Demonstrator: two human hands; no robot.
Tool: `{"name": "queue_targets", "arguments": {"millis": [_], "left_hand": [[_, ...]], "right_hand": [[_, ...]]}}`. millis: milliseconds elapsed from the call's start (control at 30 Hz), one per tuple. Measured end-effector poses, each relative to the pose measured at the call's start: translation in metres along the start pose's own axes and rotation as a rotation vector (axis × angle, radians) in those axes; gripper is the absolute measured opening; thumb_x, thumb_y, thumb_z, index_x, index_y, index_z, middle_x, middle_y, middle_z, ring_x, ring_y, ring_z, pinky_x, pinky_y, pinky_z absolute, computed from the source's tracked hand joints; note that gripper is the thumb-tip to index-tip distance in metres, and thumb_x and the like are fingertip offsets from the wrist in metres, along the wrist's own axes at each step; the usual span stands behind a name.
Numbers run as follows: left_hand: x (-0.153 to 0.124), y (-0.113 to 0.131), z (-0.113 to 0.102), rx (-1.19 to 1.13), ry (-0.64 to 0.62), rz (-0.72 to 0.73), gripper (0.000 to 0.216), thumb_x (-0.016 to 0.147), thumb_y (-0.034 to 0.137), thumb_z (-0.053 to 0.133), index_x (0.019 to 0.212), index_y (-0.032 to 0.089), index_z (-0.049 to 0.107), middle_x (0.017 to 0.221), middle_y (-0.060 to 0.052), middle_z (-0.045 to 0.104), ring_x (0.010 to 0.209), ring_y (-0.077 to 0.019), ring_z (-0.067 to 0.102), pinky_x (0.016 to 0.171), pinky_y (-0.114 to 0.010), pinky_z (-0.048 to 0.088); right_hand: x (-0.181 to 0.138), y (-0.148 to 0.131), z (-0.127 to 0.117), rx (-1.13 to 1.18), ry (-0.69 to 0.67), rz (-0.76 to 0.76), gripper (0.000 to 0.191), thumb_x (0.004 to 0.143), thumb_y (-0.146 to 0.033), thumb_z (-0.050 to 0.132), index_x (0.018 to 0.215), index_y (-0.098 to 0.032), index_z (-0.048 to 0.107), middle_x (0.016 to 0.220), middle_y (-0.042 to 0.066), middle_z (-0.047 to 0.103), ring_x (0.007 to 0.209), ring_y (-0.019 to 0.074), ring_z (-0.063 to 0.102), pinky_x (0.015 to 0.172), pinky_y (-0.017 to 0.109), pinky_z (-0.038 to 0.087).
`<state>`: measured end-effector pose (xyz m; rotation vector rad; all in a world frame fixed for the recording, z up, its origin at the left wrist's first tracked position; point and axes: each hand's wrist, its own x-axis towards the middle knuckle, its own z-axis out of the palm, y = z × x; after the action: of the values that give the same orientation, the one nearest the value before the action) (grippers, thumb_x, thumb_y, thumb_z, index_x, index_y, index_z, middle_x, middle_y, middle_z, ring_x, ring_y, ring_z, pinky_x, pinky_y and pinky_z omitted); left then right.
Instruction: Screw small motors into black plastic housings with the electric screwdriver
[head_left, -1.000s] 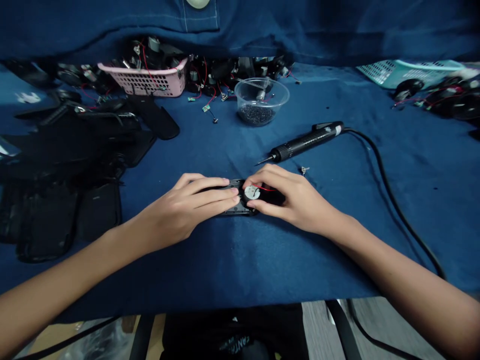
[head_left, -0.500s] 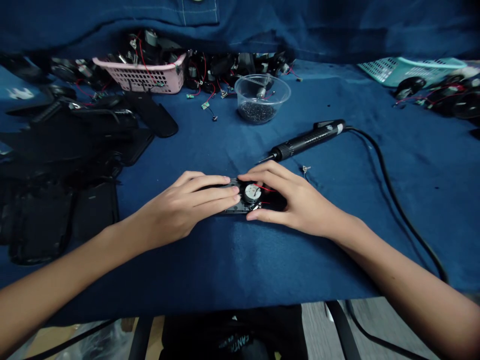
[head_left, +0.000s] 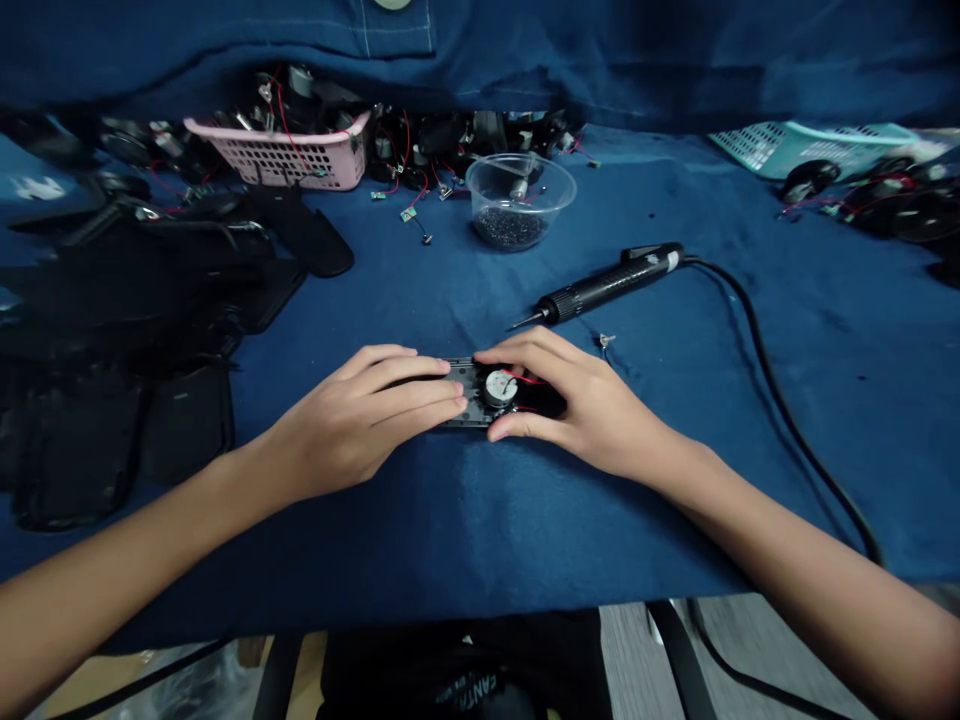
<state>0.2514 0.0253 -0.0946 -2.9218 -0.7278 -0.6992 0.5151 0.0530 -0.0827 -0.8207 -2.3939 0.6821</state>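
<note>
A black plastic housing (head_left: pixel 471 382) lies on the blue cloth between both hands, its inner side up. A small round motor (head_left: pixel 501 387) with a white top and red wires sits on it. My left hand (head_left: pixel 356 415) covers the left part of the housing and holds it, fingertips on its inner face. With thumb at the near edge and fingers at the far edge, my right hand (head_left: pixel 600 405) grips the housing around the motor. The right end is hidden under that hand. Just beyond the right hand lies a black electric screwdriver (head_left: pixel 611 285), its bit pointing left.
A clear plastic tub (head_left: pixel 521 200) holds small dark screws. Black plastic shells (head_left: pixel 172 270) are piled at left. Wired motor parts surround a pink basket (head_left: pixel 292 155); a teal basket (head_left: pixel 825 150) stands at back right. The screwdriver's cable (head_left: pixel 772 380) curves down the right side.
The fingers of my left hand have drawn slightly left, baring more of the housing beside the motor. My right hand keeps its grip. The whole view has shifted a little.
</note>
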Motion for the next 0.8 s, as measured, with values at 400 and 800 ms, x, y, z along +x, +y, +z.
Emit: {"name": "queue_targets", "arguments": {"millis": [400,800], "left_hand": [[0.0039,0.0066,-0.0068,-0.054,-0.031,-0.044,0.034,0.092,0.002,0.047,0.123,0.013,0.057,0.122,-0.005,0.066,0.124,-0.0230,0.050,0.105,-0.044,0.041],[0.0035,0.0081,-0.0060,-0.038,-0.048,-0.053,0.035,0.093,0.003,0.046,0.124,0.014,0.056,0.122,-0.004,0.065,0.125,-0.0207,0.050,0.109,-0.044,0.037]], "right_hand": [[-0.0041,0.0004,0.0019,-0.036,0.039,0.022,0.020,0.088,-0.024,0.064,0.104,-0.015,0.058,0.098,0.005,0.062,0.088,0.0141,0.058,0.080,0.026,0.048],[-0.0062,-0.0003,0.0030,-0.058,0.054,0.034,0.021,0.089,-0.026,0.063,0.107,-0.017,0.057,0.101,0.005,0.062,0.091,0.0154,0.058,0.082,0.028,0.048]]}}
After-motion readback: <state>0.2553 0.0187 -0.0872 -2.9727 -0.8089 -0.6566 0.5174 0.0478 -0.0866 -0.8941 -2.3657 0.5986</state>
